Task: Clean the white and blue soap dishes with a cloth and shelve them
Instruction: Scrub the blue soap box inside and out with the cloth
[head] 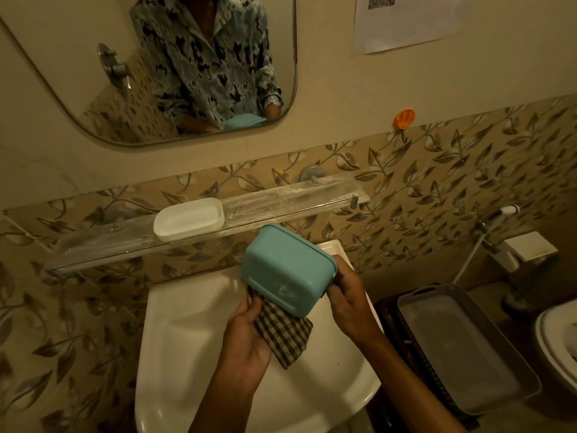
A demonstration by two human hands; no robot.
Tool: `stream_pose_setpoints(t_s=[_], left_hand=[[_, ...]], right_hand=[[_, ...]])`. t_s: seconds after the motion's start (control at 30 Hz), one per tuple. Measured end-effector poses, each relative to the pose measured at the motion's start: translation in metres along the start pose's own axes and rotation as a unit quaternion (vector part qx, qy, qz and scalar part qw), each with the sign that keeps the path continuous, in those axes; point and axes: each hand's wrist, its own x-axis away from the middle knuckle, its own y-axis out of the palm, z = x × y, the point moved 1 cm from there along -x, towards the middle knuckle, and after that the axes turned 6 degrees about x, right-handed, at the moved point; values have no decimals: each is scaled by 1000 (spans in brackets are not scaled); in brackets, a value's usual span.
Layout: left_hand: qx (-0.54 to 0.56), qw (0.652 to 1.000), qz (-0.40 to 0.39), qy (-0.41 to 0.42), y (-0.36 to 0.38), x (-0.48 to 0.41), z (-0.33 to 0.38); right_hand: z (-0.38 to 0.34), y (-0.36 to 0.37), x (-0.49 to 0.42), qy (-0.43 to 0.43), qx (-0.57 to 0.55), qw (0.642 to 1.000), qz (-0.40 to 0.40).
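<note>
The blue soap dish (287, 270) is held upside down over the white sink (193, 332), bottom towards me, with a whitish smear on it. My right hand (345, 301) grips its right end. My left hand (246, 335) holds a checked cloth (282, 334) against the dish's lower edge. The white soap dish (189, 222) sits on the glass shelf (281, 201) above the sink, left of the blue one.
A mirror (93, 73) hangs above the shelf. An orange hook (404, 118) sticks to the wall at right. A grey tray (462, 348) rests in a dark basket right of the sink. A spray hose (499, 220) and toilet rim (559, 339) are at far right.
</note>
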Motion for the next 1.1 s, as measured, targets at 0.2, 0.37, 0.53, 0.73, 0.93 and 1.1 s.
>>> stream_pose_setpoints(t_s=[0.2, 0.37, 0.53, 0.73, 0.93, 1.1], left_hand=[[-21, 999, 13, 48, 0, -6, 6], [-36, 997, 23, 57, -2, -9, 5], [-31, 989, 81, 122, -6, -5, -2], [-259, 846, 122, 449, 9, 17, 19], [-501, 696, -41, 513, 42, 38, -9], [-541, 619, -103, 560, 48, 36, -38]], right_hand=[[0, 1, 3, 12, 4, 997, -80], [-2, 9, 4, 45, -82, 995, -36], [-3, 12, -4, 83, -111, 989, 60], [-13, 10, -12, 35, -74, 986, 146], [-17, 19, -21, -5, 9, 988, 152], [-22, 15, -20, -70, 18, 986, 150]])
